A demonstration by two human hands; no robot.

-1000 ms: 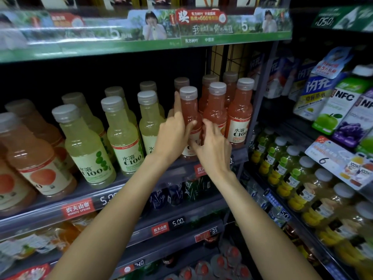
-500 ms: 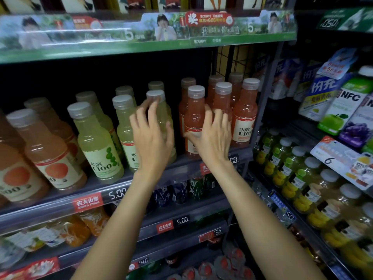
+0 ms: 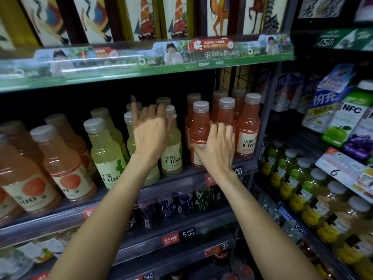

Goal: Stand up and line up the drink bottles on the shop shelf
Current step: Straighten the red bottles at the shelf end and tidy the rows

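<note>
Upright drink bottles fill the middle shelf: orange ones at left, yellow-green ones in the middle, pink ones at right. My left hand is spread in front of the necks of the rear yellow-green bottles, fingers straight, thumb by the cap of the front yellow-green bottle. My right hand grips the front pink bottle, with the thumb across its label and the fingers curled round its right side.
A green promo strip edges the shelf above, close over the bottle caps. A wire divider and a dark upright post bound the pink bottles on the right. Juice cartons and more bottles fill the right-hand rack. Lower shelves hold dark bottles.
My left hand has left the front pink bottle and moved left to the yellow-green bottles, opening out. My right hand stays at the pink bottle, fingers curled more. The view has risen.
</note>
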